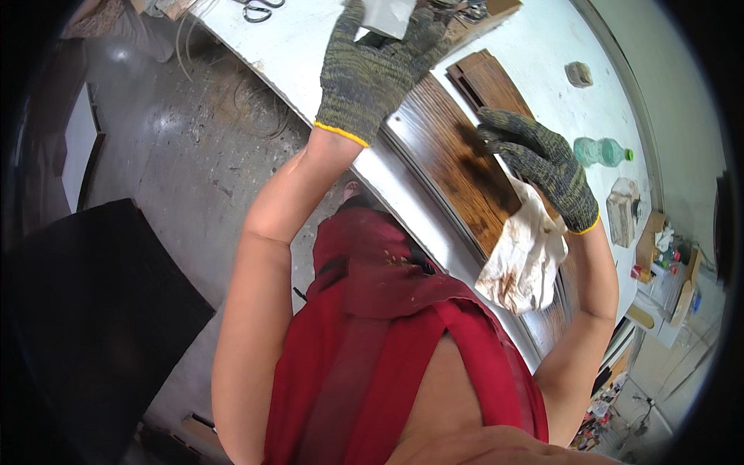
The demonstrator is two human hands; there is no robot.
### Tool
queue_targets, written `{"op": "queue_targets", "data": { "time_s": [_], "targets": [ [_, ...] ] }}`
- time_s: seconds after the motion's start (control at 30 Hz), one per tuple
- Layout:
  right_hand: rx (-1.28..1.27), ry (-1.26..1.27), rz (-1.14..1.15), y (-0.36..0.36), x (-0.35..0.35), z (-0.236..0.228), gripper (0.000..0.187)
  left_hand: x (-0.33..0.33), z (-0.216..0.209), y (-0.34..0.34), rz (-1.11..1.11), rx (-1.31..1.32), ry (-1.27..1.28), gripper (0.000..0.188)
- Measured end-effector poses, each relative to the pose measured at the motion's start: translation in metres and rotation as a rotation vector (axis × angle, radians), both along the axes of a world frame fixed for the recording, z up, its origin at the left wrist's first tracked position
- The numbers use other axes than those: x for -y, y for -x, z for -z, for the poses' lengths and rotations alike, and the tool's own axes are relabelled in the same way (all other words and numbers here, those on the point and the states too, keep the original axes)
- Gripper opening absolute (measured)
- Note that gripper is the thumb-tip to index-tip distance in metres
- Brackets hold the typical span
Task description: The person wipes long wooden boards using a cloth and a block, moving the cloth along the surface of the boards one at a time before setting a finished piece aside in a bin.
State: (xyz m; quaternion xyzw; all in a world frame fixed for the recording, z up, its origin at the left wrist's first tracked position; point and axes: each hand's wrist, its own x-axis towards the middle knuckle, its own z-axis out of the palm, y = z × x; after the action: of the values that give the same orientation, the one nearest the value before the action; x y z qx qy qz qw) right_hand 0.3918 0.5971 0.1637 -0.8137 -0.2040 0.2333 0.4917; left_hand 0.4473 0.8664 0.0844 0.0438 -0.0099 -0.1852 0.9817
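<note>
My left hand (377, 74), in a dark green-grey knit glove with a yellow cuff, reaches to the far side of the table. Between its thumb and fingers is a pale flat-sided piece (387, 17), cut off by the top edge of the view; its kind is unclear. My right hand (542, 164), gloved alike, is closed on a white cloth (525, 260) with brown stains. The cloth hangs over a long brown wood-grain board (457, 167), which lies on the white table. My right fingers cast a shadow on the board.
A shorter brown board (496, 85) lies beyond the long one. On the white table (535, 23) are a green plastic bottle (601, 152), a small jar (578, 74) and a wrapped block (622, 211). Scissors (260, 9) lie far left. A black panel (101, 302) stands on the left.
</note>
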Motion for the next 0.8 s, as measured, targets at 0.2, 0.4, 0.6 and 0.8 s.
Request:
{"op": "queue_targets", "data": {
  "time_s": [0.2, 0.4, 0.6, 0.8],
  "targets": [
    [0.283, 0.277, 0.143, -0.067, -0.005, 0.029, 0.053, -0.029, 0.022, -0.019, -0.162, 0.229, -0.310, 0.068],
    [0.741, 0.638, 0.197, -0.190, -0.008, 0.070, 0.065, -0.040, 0.038, -0.060, -0.203, -0.185, -0.130, 0.080],
    [0.729, 0.676, 0.147, -0.247, -0.072, 0.071, 0.069, -0.049, 0.049, -0.062, -0.265, -0.122, -0.174, 0.072],
    [0.749, 0.682, 0.082, -0.257, -0.076, 0.084, 0.058, -0.061, 0.080, -0.065, -0.234, -0.040, -0.520, 0.073]
  ]
}}
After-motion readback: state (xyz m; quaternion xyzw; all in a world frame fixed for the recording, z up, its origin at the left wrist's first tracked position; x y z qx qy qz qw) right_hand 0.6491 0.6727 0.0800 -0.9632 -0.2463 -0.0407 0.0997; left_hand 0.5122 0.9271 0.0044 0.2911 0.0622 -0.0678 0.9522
